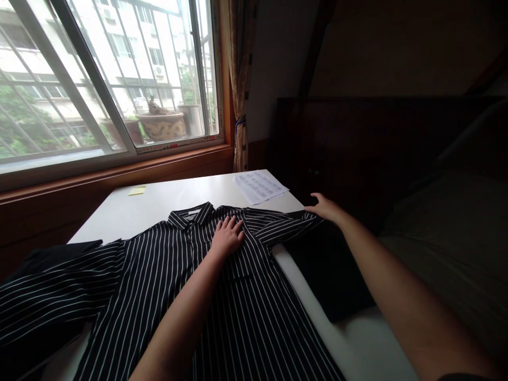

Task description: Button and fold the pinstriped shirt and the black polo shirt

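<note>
A black shirt with white stripes [246, 296] lies spread front side up, its collar [190, 216] pointing away from me. My left hand [227, 236] rests flat on the upper chest, fingers spread. Out at the right, my right hand [324, 207] is at the far end of the right-hand sleeve [283, 225]; its fingertips touch the sleeve edge, with thumb and finger apart. Creases run along that sleeve. The left-hand sleeve [59, 291] stretches off to the left edge of the view.
Beneath the shirt is a white table [190, 189]. Printed sheets [260, 187] lie at its far right corner, and yellow sticky notes [137, 190] at the far left. A dark flat piece [329, 280] lies under the right-hand sleeve. Behind are a window [159, 79] and a tied curtain [241, 106].
</note>
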The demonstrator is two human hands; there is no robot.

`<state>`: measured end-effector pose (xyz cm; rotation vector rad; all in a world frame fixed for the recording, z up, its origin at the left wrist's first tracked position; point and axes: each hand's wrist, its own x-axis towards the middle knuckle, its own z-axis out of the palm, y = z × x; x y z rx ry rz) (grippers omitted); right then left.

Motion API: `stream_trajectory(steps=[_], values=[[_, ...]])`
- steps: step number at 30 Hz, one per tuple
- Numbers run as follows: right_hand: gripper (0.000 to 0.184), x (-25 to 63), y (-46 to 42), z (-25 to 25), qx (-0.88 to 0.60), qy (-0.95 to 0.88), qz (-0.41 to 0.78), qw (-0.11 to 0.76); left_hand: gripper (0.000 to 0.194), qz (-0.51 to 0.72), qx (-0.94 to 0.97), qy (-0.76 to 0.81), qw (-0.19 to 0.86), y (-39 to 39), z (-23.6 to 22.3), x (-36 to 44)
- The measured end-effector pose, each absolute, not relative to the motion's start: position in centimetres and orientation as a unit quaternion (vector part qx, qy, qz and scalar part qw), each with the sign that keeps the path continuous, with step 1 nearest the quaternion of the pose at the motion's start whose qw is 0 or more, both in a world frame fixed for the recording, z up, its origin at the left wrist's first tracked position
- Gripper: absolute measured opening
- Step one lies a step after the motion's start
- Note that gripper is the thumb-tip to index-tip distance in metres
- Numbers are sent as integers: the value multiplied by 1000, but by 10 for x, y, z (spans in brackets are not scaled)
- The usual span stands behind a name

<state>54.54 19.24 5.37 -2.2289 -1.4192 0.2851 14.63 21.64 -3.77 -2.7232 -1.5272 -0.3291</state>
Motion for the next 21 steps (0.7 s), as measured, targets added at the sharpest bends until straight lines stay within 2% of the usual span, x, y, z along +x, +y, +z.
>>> stream_trajectory(steps=[3,8,12,15,21], values=[[80,560,175,28,-818,-495,174,236,58,-102,-867,-487,2,216,-37,146],[82,568,140,14,-737,-472,379,301,57,-105,-868,-486,6,216,-38,147],[103,565,128,24,-671,-438,477,361,57,-106,-867,-487,1,217,-38,147],[108,565,130,31,-624,-446,493,412,57,-109,-866,-488,0,216,-38,146],[91,564,156,44,-588,-485,430,484,57,-107,-866,-489,-3,214,-36,146]])
